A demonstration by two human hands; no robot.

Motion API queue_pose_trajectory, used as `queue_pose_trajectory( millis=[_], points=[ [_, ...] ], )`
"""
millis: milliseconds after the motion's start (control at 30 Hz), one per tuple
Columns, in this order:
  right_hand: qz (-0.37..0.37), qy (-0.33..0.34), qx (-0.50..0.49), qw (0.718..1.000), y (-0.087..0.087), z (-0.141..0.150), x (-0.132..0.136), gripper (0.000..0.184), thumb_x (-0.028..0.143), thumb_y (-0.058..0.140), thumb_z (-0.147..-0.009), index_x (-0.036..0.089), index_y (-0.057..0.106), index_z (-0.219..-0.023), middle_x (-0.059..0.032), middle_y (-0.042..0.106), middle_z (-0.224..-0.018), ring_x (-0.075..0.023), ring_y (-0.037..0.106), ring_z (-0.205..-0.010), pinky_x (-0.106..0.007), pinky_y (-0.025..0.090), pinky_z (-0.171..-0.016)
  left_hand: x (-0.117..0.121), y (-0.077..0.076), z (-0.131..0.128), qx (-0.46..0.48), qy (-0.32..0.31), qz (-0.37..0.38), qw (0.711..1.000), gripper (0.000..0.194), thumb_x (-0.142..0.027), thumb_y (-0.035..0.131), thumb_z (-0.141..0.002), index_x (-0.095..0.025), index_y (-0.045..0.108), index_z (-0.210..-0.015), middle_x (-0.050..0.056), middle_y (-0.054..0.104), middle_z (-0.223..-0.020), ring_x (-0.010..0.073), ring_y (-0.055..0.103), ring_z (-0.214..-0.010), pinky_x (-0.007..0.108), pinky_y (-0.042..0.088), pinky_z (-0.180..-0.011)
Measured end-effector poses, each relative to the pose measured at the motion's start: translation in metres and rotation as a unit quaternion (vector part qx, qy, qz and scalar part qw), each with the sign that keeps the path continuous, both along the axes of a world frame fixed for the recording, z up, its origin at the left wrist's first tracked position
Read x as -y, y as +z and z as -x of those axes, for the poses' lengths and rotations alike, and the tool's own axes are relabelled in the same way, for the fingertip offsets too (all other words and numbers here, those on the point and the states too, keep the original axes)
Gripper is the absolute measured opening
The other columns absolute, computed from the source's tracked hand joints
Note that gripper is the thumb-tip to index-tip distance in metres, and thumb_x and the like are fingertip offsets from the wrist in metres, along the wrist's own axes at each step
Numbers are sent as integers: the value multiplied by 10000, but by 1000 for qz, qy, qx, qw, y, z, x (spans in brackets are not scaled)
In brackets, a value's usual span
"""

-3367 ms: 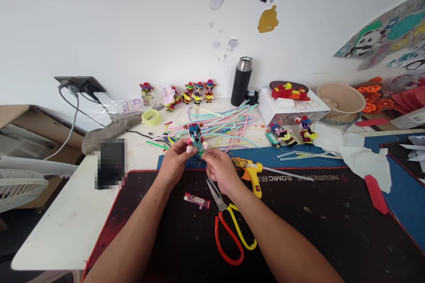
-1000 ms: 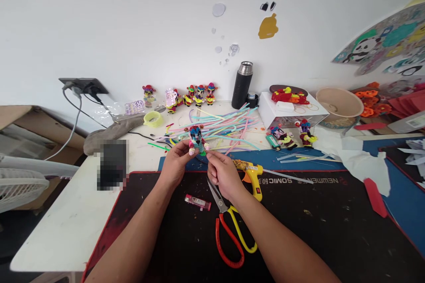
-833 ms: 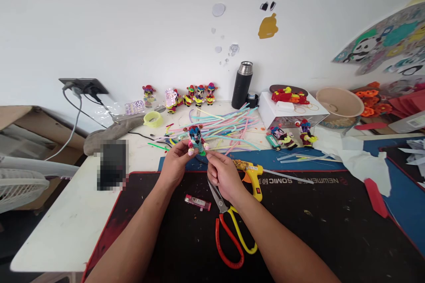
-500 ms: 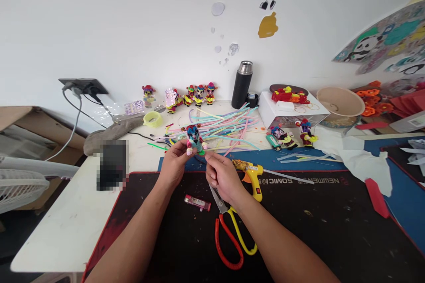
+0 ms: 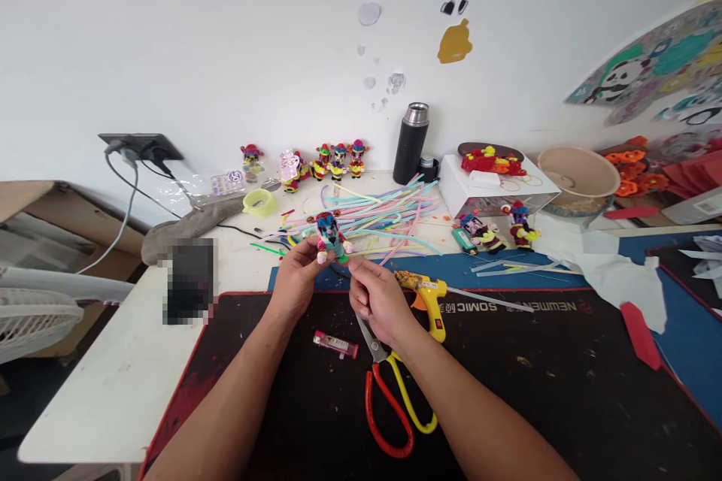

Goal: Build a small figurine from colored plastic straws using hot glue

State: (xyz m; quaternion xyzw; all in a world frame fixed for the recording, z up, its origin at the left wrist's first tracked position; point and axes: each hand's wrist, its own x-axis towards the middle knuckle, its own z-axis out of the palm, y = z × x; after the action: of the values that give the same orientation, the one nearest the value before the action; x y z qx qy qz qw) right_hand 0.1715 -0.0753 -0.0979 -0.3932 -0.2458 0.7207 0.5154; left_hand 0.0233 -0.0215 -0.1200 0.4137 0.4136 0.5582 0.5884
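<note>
A small fuzzy doll [image 5: 329, 233] with a red and blue hat, red sleeves and a teal front is held upright over the mat's far edge. My left hand [image 5: 298, 270] is closed around its left side, thumb in front. My right hand [image 5: 377, 297] is pinched at the doll's green lower end; the fingertips hide exactly what they grip there. Under my right hand lie scissors [image 5: 389, 406] with one red and one yellow handle. A yellow glue gun [image 5: 432, 304] with a clear stick is just right of that hand. Between my forearms is a pink lighter [image 5: 335, 344].
Pastel pipe cleaners [image 5: 383, 214] are heaped behind the doll. Several finished dolls [image 5: 338, 161] stand along the wall, others [image 5: 522, 225] at right. A black thermos [image 5: 411, 143], white box [image 5: 496, 188] and bowl [image 5: 578, 176] stand behind. A fan [image 5: 34, 323] is at left.
Almost nothing differs. Both hands keep their hold on the doll in the same place; the view has shifted very slightly.
</note>
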Motion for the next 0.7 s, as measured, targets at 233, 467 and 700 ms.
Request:
queue_pose_trajectory(
  millis=[233, 467, 700],
  points=[
    [11, -14, 11, 1000, -1, 0, -1, 394, 528, 789, -781, 195, 584, -821, 132, 394, -455, -40, 283, -325, -208, 136, -365, 1, 0, -1, 11, -5, 3, 1000, 347, -319, 973, -627, -209, 769, -884, 1, 735, -863, 166, 621, -807, 273, 489, -809],
    [24, -36, 12, 999, -6, 1, -2, 440, 532, 850, -718, 200, 594, -851, 141, 385, -443, -37, 272, -326, -203, 144, -358, 3, -4, 0, 5, -34, -8, 999, 311, -281, 961, -663, -215, 773, -902, 0, 720, -874, 165, 617, -831, 265, 487, -819],
    [29, -48, 8, 998, -7, 2, -3, 431, 495, 871, -692, 203, 597, -852, 144, 389, -434, -36, 261, -320, -206, 125, -353, 3, -6, 0, 5, -35, -10, 999, 314, -277, 962, -663, -217, 773, -906, -5, 720, -871, 161, 621, -828, 259, 491, -821]
  ],
)
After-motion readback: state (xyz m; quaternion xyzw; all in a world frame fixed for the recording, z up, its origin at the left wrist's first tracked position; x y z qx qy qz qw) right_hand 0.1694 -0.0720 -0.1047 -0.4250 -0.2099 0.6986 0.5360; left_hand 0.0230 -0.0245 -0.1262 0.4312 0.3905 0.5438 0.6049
